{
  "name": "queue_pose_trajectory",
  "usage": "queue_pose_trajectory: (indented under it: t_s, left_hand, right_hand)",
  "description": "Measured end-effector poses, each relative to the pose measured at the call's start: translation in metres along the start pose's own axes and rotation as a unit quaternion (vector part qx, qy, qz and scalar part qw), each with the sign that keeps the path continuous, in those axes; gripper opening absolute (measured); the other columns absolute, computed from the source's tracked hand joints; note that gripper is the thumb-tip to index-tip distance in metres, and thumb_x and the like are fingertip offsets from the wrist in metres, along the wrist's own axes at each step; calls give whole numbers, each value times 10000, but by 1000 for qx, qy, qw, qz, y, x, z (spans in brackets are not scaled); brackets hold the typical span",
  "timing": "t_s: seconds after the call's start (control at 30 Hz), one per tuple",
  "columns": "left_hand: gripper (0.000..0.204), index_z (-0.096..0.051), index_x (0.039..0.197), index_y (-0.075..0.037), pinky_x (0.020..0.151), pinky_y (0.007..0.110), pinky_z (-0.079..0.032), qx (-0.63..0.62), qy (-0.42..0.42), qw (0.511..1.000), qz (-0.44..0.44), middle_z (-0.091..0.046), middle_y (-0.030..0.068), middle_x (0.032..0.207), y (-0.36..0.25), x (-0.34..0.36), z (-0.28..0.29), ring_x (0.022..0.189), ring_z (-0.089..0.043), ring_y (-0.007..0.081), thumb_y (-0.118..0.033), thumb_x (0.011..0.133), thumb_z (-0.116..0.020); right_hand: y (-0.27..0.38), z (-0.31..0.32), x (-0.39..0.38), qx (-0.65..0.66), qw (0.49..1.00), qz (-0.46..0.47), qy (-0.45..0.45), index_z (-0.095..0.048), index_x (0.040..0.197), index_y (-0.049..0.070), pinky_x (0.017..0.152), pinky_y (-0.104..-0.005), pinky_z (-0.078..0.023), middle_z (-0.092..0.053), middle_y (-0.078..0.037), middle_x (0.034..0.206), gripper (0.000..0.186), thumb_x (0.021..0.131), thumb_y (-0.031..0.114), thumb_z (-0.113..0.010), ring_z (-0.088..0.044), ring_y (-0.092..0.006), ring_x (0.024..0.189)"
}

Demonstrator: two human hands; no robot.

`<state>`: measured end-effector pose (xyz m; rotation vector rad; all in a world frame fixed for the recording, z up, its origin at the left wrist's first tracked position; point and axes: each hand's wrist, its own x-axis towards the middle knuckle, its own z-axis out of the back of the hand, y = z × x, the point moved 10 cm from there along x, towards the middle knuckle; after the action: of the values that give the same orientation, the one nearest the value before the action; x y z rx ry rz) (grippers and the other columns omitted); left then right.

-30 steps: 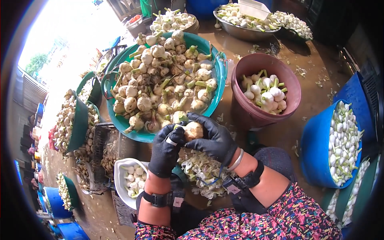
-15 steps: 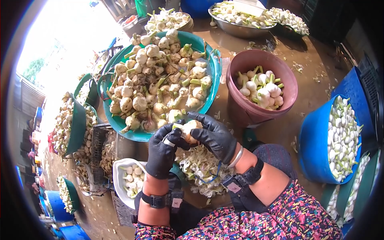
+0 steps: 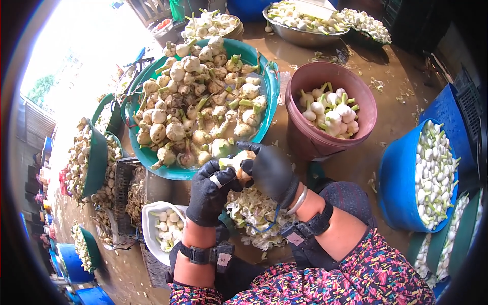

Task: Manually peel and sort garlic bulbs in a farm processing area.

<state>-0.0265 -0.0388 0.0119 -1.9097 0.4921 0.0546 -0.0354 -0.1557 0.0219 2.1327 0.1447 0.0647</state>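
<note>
our left hand (image 3: pixel 206 198) grips a pale, brownish garlic bulb (image 3: pixel 241 161), long axis sideways, greenish stem (image 3: pixel 224 163) leftward over its fingers (image 3: pixel 227 177); we cannot tell how our blurred right hand (image 3: pixel 273 174) grips.

The left forearm (image 3: pixel 198 236) is held nearly upright and the right forearm (image 3: pixel 345 233) is slanted inward to the left, while the black-gloved left hand (image 3: pixel 209 189) is curled closely beside the black-gloved right hand (image 3: pixel 274 175), whose thumb (image 3: pixel 247 166) and index finger (image 3: pixel 251 148) are pointed leftward in a grip.
</note>
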Motion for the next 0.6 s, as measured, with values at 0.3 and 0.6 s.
queue_pose_trajectory:
  t_s: [0.3, 0.6]
  left_hand:
    - [199, -638, 983, -25, 686, 296, -477, 458, 25, 831, -316, -641, 73, 813, -49, -8, -27, 756, -610, 199, -5, 792, -586]
    - [418, -541, 1156, 35, 742, 288, -492, 115, 27, 992, -50, -631, 114, 907, -8, -2, 8, 816, -624, 196, -268, 869, -569]
  right_hand:
    - [-70, -36, -56, 204, 879, -426, 61, -571, 998, 61, 422, -175, -434, -629, -39, 794, 294, 900, 337, -537, -593, -90, 597]
    - [-11, 12, -4, -77, 995, -15, 65, -475, 1216, 26, 796, -300, -485, -574, -114, 1133, 521, 805, 276, -675, -586, -182, 976]
